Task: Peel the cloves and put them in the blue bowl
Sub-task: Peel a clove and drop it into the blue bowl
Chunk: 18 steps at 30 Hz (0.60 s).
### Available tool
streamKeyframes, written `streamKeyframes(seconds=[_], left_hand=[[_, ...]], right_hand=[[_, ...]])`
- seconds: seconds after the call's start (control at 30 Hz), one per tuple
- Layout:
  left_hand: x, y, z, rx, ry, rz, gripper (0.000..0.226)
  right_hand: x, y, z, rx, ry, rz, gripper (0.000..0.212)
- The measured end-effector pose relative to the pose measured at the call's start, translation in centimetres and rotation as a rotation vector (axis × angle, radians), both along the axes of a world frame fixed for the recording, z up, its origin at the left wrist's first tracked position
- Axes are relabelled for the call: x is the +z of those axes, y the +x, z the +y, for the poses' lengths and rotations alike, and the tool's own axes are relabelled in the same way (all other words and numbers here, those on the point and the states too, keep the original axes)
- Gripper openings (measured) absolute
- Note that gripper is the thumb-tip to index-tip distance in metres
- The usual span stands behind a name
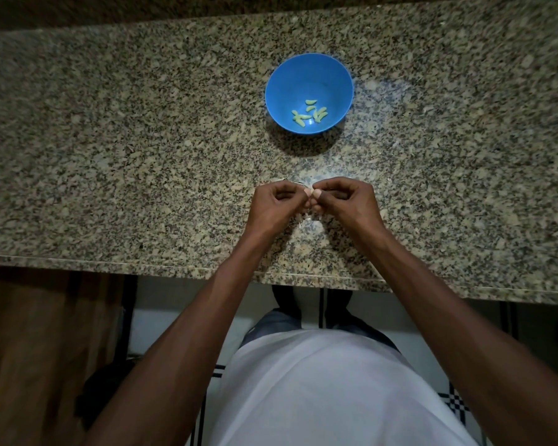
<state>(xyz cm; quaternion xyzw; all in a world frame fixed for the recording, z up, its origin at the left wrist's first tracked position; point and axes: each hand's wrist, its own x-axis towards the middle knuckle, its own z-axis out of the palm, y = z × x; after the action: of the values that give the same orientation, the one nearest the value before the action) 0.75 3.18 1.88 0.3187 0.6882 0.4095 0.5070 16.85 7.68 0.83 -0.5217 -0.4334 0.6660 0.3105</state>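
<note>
- The left hand point(279, 201) and right hand point(345, 197) meet fingertip to fingertip above the near part of the counter point(142, 156), fingers curled.
- Together they pinch a small pale clove point(309, 192), mostly hidden between the fingertips.
- Farther back on the counter stands the blue bowl point(309, 72), well apart from the hands.
- Several peeled cloves point(310, 112) lie in its bottom.
</note>
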Motion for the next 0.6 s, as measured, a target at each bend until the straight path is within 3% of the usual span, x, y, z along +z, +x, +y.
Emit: streamKeyframes(seconds=[0.13,0.23,0.6], left_hand=[[-0.3,0.5,-0.1,-0.033,0.076,0.271,0.018],[-0.1,0.7,-0.2,-0.083,0.105,0.308,0.016],[0.1,-0.4,-0.6,-0.081,-0.029,-0.056,0.026]], right_hand=[[0.3,-0.3,-0.5,-0.043,-0.011,0.029,0.019],[0.2,-0.1,-0.3,-0.056,-0.029,0.051,0.022],[0.3,0.5,-0.4,0.067,0.110,-0.065,0.018]])
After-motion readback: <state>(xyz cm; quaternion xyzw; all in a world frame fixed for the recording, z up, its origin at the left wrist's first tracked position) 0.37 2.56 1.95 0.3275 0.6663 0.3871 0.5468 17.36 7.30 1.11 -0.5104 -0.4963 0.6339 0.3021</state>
